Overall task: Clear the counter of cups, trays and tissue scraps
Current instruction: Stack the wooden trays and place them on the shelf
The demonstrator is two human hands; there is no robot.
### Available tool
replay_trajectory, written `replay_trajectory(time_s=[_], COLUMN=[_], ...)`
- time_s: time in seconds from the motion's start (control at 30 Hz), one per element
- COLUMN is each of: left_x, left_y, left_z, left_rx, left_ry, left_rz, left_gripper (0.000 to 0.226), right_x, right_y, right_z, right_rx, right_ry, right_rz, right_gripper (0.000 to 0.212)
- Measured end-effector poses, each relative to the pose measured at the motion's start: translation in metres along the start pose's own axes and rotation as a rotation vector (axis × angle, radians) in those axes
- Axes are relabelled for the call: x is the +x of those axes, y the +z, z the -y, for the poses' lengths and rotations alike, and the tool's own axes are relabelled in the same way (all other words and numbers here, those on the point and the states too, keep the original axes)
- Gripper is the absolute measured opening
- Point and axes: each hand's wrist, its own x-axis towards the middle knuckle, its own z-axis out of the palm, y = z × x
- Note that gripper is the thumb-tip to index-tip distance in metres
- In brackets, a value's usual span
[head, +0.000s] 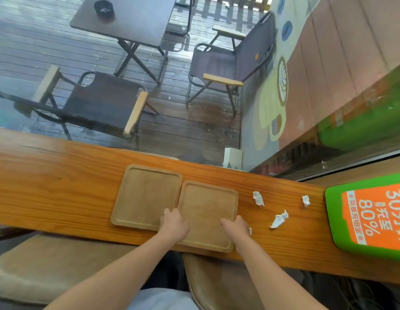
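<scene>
On the wooden counter (60, 186) lie two trays, touching side by side: the left tray (147, 195), then the right tray (208, 204). The left grip (174, 224) curls over the right tray's left rim and the right grip (236, 227) clasps its right rim. Just beside the right grip shows one small white bit (250, 230), then three tissue scraps: the first scrap (258, 198), the second scrap (279, 219) and the third scrap (306, 200), and last one green and orange board (373, 215).

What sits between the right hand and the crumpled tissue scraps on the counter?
Nothing visible: only bare orange wooden counter separates the right hand from the big crumpled white tissue scrap.
</scene>
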Motion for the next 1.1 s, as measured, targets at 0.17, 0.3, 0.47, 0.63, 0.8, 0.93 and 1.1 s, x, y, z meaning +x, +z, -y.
replay_trajectory(time_s=[0.17, 0.3, 0.47, 0.63, 0.8, 0.93, 1.1], left_x=[0.002, 0.008, 0.009, 0.006, 0.013, 0.016, 0.015], left_y=[0.003, 0.0, -0.003, -0.006, -0.013, -0.009, -0.004], left_z=[0.0, 0.002, 0.007, 0.014, 0.025, 0.024, 0.018], left_rx=[-0.027, -0.141, -0.335, -0.407, -0.474, -0.522, -0.507], left_ry=[-0.01, -0.015, -0.032, -0.026, -0.086, -0.114, -0.116], left_rz=[-0.004, 0.023, -0.015, -0.045, -0.036, -0.022, 0.007], left_gripper=[0.048, 0.062, 0.058, 0.049, 0.045, 0.047, 0.049], right_x=[0.004, 0.004, 0.008, 0.009, 0.009, 0.009, 0.016], right_y=[-0.003, -0.007, -0.011, -0.016, -0.015, -0.017, -0.027], right_z=[-0.004, -0.003, -0.004, -0.003, -0.004, -0.008, -0.015], right_rx=[0.131, 0.234, 0.312, 0.325, 0.353, 0.375, 0.38], right_ry=[0.047, 0.085, 0.105, 0.131, 0.136, 0.129, 0.131], right_rz=[0.047, 0.061, 0.126, 0.163, 0.205, 0.215, 0.187], right_gripper=[0.068, 0.067, 0.07, 0.065, 0.067, 0.061, 0.054])
